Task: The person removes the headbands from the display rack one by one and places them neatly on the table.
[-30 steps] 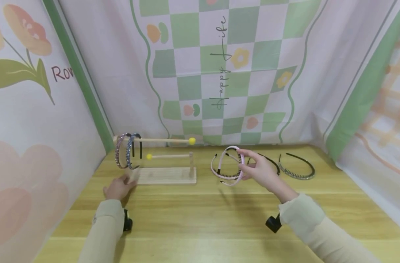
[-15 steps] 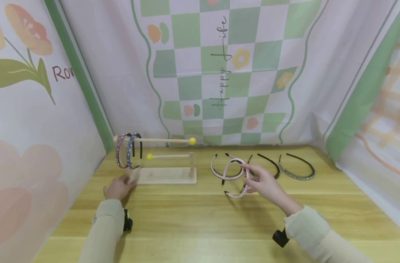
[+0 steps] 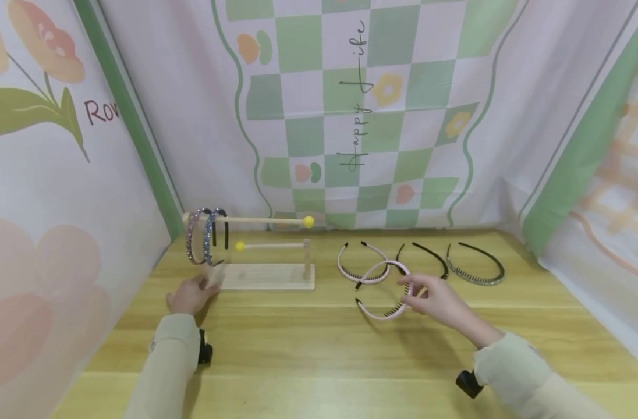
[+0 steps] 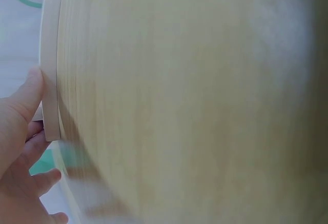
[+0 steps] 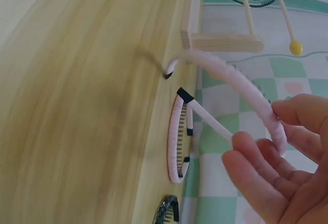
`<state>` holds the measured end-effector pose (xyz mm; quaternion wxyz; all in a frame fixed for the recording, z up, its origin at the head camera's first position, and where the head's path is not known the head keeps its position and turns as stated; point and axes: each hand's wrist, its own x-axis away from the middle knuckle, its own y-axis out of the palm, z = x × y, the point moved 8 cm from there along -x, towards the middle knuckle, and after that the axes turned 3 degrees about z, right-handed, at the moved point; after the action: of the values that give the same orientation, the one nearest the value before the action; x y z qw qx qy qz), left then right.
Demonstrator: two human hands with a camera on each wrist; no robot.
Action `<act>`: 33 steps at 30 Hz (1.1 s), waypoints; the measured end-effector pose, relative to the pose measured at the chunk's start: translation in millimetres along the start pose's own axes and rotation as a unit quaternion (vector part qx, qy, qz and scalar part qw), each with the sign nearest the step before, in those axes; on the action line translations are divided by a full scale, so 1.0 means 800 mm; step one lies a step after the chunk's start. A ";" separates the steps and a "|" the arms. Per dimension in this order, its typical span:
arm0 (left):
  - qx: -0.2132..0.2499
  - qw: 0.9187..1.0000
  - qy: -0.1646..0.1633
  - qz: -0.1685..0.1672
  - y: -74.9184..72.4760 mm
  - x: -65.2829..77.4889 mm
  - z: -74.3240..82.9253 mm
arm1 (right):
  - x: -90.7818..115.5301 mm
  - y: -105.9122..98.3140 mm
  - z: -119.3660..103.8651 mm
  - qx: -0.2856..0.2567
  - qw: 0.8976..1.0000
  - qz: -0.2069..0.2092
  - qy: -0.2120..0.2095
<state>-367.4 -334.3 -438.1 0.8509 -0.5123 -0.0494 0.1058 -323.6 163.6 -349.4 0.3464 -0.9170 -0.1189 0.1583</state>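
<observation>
In the head view, right of centre, the right hand pinches the pink headband, its open ends facing left, towards the stand, whose left end the left hand grips.

Loose cream-beige fabric left sleeve, broad cuff, soft creases. Cream-beige fabric right sleeve matches; its cuff looks bulkier, more wrinkled. Small blocky black left wrist unit on the inner side; blunt, roughly cylindrical black right wrist unit. Left hand, right hand: bare.
</observation>
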 end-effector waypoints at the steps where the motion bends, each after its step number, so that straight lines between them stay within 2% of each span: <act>1: -0.001 1.000 0.000 0.000 0.000 0.000 0.000 | 0.001 0.000 0.002 0.010 1.000 -0.005 0.005; 5: -0.003 1.000 -0.001 0.004 0.000 -0.001 -0.001 | 0.007 0.003 0.013 0.029 0.999 -0.035 0.031; 11: -0.001 1.000 -0.002 0.004 0.001 0.001 -0.001 | 0.017 0.025 0.021 -0.014 0.994 -0.104 0.034; 14: -0.003 1.000 -0.001 0.004 0.000 0.002 0.001 | 0.022 0.036 0.022 -0.036 0.991 -0.128 0.032; 20: -0.007 1.000 -0.001 0.006 -0.003 0.003 0.003 | 0.032 0.059 0.025 -0.061 0.982 -0.170 0.055; 26: -0.006 1.000 -0.002 0.005 -0.003 0.004 0.004 | 0.040 0.079 0.024 -0.049 0.980 -0.188 0.045; 33: -0.004 1.000 -0.003 0.005 -0.003 0.004 0.004 | 0.045 0.097 0.022 -0.053 0.979 -0.190 0.056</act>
<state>-364.6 -331.6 -434.4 0.8480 -0.5158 -0.0498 0.1110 -288.9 128.9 -421.7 0.3277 -0.9018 -0.2799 0.0313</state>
